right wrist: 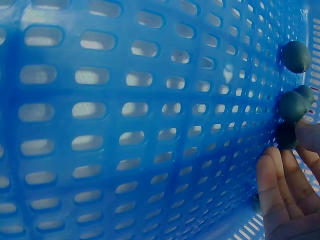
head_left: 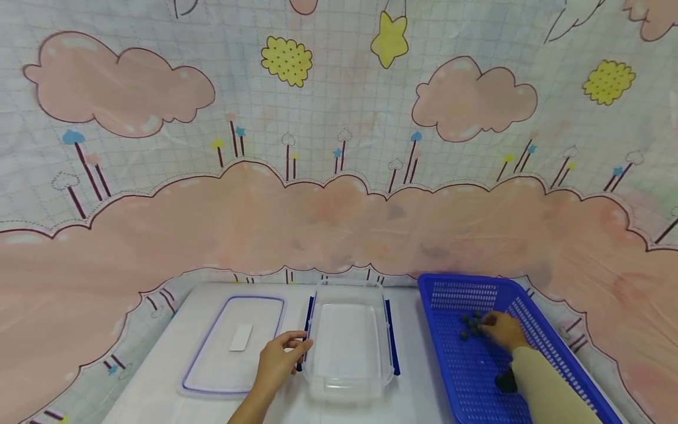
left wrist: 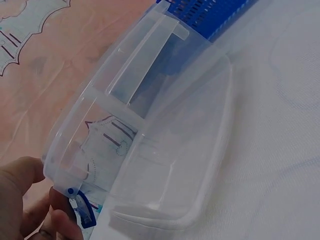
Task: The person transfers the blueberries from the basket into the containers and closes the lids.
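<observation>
A clear plastic food container (head_left: 346,386) with dark blue side clips stands at the middle of the table. My left hand (head_left: 278,359) holds its left rim; in the left wrist view the thumb lies at the rim, with the fingers below it beside a blue clip (left wrist: 86,211). Inside the blue basket (head_left: 450,377), my right hand (head_left: 505,333) reaches down to several small, dark green balls (head_left: 464,335). The right wrist view shows one dark ball (right wrist: 286,136) pinched between thumb and fingers, partly hidden by them. Other balls (right wrist: 296,56) lie close by.
Left of the container lies a flat clear lid (head_left: 212,353) with a blue-purple edge and a white rectangle (head_left: 241,337) on it. A patterned cloth (head_left: 339,229) hangs behind the white table (head_left: 153,383). The basket's raised walls surround the right hand.
</observation>
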Action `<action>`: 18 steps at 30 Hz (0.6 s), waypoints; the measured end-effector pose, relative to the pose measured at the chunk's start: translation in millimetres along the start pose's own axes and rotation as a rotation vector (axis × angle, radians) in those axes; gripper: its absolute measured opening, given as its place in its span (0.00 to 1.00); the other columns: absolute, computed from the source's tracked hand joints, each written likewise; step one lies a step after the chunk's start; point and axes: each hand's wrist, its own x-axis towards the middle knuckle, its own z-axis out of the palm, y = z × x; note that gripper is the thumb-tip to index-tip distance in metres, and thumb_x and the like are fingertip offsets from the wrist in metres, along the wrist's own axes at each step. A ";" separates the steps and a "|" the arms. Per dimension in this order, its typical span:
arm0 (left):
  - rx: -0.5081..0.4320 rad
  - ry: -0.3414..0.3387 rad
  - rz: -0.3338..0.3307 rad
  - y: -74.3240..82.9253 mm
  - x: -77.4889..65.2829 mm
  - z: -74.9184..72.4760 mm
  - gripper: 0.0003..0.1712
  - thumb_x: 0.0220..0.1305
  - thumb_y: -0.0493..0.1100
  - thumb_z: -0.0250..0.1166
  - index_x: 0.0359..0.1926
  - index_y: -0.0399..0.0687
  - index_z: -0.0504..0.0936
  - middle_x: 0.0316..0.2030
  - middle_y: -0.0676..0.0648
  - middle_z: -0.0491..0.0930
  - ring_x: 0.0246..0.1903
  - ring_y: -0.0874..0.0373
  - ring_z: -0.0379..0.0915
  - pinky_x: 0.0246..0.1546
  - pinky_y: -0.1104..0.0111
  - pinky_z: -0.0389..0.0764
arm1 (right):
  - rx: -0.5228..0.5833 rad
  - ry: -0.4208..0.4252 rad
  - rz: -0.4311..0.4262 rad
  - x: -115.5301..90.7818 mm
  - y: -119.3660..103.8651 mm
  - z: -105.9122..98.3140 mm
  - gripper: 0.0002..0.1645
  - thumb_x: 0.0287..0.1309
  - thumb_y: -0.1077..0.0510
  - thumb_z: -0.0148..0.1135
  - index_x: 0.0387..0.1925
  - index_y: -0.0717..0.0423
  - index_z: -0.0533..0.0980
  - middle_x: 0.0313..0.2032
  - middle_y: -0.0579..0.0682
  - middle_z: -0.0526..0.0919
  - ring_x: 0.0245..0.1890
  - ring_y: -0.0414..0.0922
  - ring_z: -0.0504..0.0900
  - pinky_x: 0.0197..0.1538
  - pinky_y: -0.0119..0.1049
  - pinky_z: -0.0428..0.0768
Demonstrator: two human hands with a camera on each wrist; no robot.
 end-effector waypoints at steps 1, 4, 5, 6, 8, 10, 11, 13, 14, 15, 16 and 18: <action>-0.003 0.001 -0.002 -0.2 0.1 0.6 0.19 0.58 0.48 0.71 0.48 0.43 0.85 0.26 0.52 0.80 0.16 0.62 0.71 0.15 0.71 0.73 | 0.006 0.002 0.005 -0.9 0.7 0.1 0.10 0.57 0.64 0.62 0.37 0.71 0.77 0.35 0.65 0.82 0.34 0.55 0.81 0.37 0.49 0.81; -0.013 0.003 -0.008 -0.9 -0.3 2.8 0.18 0.58 0.47 0.71 0.47 0.43 0.85 0.26 0.52 0.80 0.17 0.62 0.71 0.16 0.71 0.74 | 0.033 0.006 0.018 -3.9 2.5 0.1 0.11 0.57 0.64 0.61 0.37 0.72 0.77 0.33 0.64 0.82 0.31 0.52 0.81 0.34 0.46 0.80; -0.013 0.004 -0.012 -1.1 -0.5 3.4 0.18 0.58 0.47 0.71 0.47 0.43 0.85 0.26 0.53 0.80 0.17 0.62 0.71 0.16 0.71 0.74 | 0.041 0.007 0.019 -5.0 2.7 -0.1 0.11 0.58 0.65 0.60 0.37 0.73 0.77 0.33 0.63 0.82 0.31 0.51 0.80 0.33 0.45 0.80; -0.016 0.008 -0.015 -1.3 -0.7 3.9 0.18 0.58 0.46 0.71 0.47 0.43 0.85 0.25 0.53 0.80 0.17 0.62 0.71 0.16 0.71 0.74 | 0.051 0.007 0.023 -6.1 2.6 -0.3 0.11 0.58 0.64 0.60 0.37 0.73 0.77 0.32 0.62 0.82 0.30 0.50 0.80 0.33 0.43 0.80; -0.017 0.014 -0.020 -1.6 -1.3 4.6 0.17 0.58 0.46 0.71 0.46 0.43 0.85 0.25 0.53 0.80 0.17 0.62 0.71 0.16 0.71 0.73 | 0.064 0.002 0.029 -7.8 2.4 -0.4 0.12 0.58 0.64 0.60 0.38 0.73 0.77 0.31 0.61 0.82 0.29 0.49 0.80 0.32 0.41 0.79; -0.012 0.020 -0.017 -1.9 -2.1 5.0 0.17 0.58 0.46 0.71 0.46 0.43 0.85 0.25 0.53 0.80 0.17 0.62 0.71 0.16 0.71 0.74 | 0.073 0.000 0.030 -8.8 2.1 -0.1 0.12 0.59 0.64 0.60 0.38 0.74 0.77 0.31 0.60 0.82 0.29 0.48 0.80 0.32 0.41 0.79; -0.012 0.022 -0.018 -2.0 -2.4 5.0 0.18 0.58 0.47 0.72 0.46 0.43 0.85 0.25 0.53 0.80 0.17 0.62 0.71 0.16 0.71 0.74 | 0.079 -0.001 0.031 -9.2 1.9 0.1 0.13 0.59 0.64 0.60 0.38 0.74 0.77 0.30 0.59 0.82 0.29 0.48 0.80 0.32 0.41 0.79; -0.014 0.025 -0.018 -2.4 -3.0 5.0 0.18 0.57 0.48 0.72 0.46 0.43 0.85 0.25 0.53 0.80 0.18 0.62 0.71 0.16 0.71 0.75 | 0.084 0.000 0.032 -9.0 1.9 0.8 0.13 0.59 0.65 0.59 0.39 0.75 0.77 0.30 0.59 0.83 0.30 0.48 0.80 0.32 0.41 0.79; -0.012 0.025 -0.012 -2.7 -3.3 4.8 0.19 0.57 0.48 0.72 0.47 0.43 0.85 0.26 0.53 0.80 0.18 0.62 0.72 0.16 0.71 0.75 | 0.087 0.002 0.030 -8.8 1.8 1.0 0.13 0.59 0.65 0.59 0.39 0.75 0.77 0.30 0.60 0.83 0.30 0.48 0.80 0.32 0.42 0.79; -0.010 0.025 -0.006 -2.6 -3.9 4.5 0.19 0.57 0.49 0.72 0.47 0.43 0.85 0.26 0.53 0.80 0.18 0.62 0.72 0.16 0.71 0.75 | 0.089 0.003 0.030 -8.6 1.7 1.3 0.13 0.59 0.65 0.59 0.40 0.75 0.77 0.30 0.60 0.83 0.30 0.48 0.80 0.33 0.42 0.79; -0.009 0.025 -0.002 -2.7 -4.4 4.4 0.19 0.58 0.49 0.72 0.47 0.43 0.85 0.26 0.53 0.80 0.18 0.62 0.71 0.16 0.71 0.75 | 0.089 0.002 0.032 -8.3 1.8 1.7 0.13 0.59 0.65 0.59 0.40 0.76 0.78 0.30 0.59 0.83 0.30 0.48 0.80 0.33 0.42 0.79; -0.012 0.027 -0.001 -2.9 -5.0 3.8 0.19 0.58 0.48 0.72 0.47 0.42 0.85 0.26 0.53 0.80 0.18 0.62 0.71 0.16 0.71 0.74 | 0.083 0.003 0.028 -7.0 2.3 2.3 0.14 0.59 0.65 0.59 0.40 0.76 0.78 0.30 0.60 0.83 0.30 0.48 0.81 0.33 0.42 0.79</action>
